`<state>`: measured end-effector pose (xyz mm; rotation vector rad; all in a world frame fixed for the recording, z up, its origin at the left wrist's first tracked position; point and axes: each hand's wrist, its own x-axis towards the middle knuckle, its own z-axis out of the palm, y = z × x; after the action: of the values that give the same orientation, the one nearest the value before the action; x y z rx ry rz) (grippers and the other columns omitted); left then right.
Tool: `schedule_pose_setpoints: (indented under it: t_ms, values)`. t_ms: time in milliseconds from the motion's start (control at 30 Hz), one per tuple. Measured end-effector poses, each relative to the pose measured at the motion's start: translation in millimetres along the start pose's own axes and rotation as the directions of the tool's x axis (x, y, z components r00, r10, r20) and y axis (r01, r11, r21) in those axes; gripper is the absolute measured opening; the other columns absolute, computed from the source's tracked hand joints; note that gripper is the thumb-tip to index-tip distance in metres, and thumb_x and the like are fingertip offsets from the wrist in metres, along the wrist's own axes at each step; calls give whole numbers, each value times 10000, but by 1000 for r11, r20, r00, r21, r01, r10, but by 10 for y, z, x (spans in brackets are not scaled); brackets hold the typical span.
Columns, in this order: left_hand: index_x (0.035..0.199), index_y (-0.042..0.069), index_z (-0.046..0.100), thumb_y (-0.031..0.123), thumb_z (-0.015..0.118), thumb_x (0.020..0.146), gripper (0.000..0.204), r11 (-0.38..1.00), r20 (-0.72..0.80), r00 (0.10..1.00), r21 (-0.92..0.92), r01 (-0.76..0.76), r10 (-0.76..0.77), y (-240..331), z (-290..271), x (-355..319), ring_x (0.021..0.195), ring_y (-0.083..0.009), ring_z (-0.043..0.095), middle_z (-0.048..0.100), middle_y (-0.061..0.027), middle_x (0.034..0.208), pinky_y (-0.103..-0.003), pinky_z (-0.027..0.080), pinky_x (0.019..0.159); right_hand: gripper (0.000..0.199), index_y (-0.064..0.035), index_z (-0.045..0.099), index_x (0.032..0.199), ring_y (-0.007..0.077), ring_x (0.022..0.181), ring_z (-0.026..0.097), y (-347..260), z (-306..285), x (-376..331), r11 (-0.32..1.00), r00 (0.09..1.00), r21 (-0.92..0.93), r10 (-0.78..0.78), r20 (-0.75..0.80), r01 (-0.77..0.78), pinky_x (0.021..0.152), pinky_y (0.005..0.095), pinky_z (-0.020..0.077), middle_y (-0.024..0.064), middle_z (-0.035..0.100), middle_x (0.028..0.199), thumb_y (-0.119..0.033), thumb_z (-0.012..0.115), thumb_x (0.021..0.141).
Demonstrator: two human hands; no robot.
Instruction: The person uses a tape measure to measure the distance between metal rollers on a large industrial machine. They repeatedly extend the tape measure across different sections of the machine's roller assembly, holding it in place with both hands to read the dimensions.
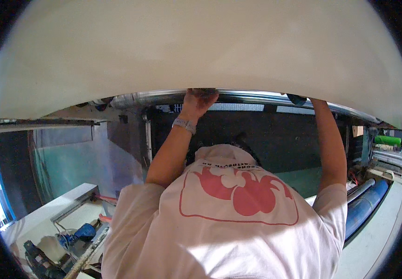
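Note:
A broad cream sheet or panel (201,42) fills the upper view, its near edge curving above a shiny metal roller or bar (247,95). Up at that edge, my left hand (201,103) reaches against the roller; its fingertips are in shadow or hidden by the cream surface. My left wrist wears a grey watch (184,124). Farther right, my right hand (318,101) also reaches the bar, with nearly all its fingers covered by the cream edge. A dark round part (297,99) sits beside the right hand. Whether either hand grips anything is hidden.
At lower left, a white machine frame (66,202) holds a blue motor (85,231) and a black device (42,258). A large blue roller (366,207) lies at the right. A green roll (388,140) is beyond it. Dark panels (266,135) stand below the bar.

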<state>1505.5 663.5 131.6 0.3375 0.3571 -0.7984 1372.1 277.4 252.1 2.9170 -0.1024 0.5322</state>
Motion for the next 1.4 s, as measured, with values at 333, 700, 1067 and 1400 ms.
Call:
schedule_pose_setpoints:
  t_ms: [333,700,1067,1400]
  values:
    - [906,114,578,223,496,731,221,-836,289,820,101,-539,-494,-306,-1543,-391,893,-294,525,532,-127,998,-510,391,759,572,-101,416,1205,287,1008,472,-644,-48,134,424,548,689,-418,725,-588,858,415,373,146,478,1154,-417,539,745]
    - [895,65,568,218,493,756,220,-972,-52,973,83,-221,-225,-1652,-936,757,830,-290,540,555,-135,907,-461,407,700,622,47,542,940,268,697,515,-732,975,-1617,732,607,674,-491,624,-101,640,409,410,119,573,806,-521,588,689]
    - [885,16,558,212,489,780,233,-993,-204,978,117,-24,-48,-4009,-142,1836,767,-286,555,577,-143,816,-412,422,641,787,54,170,1275,373,1101,401,2343,538,-5803,-744,-554,222,631,543,-630,880,409,363,272,379,1206,-551,357,808]
    - [1221,86,364,512,392,822,584,-484,-521,250,853,194,-816,-10137,2261,2000,1047,-253,447,463,-95,1167,-411,336,868,453,-20,336,1193,220,873,508,4610,1349,-6264,-405,-374,708,903,210,-579,723,330,432,158,491,1006,-350,366,883]
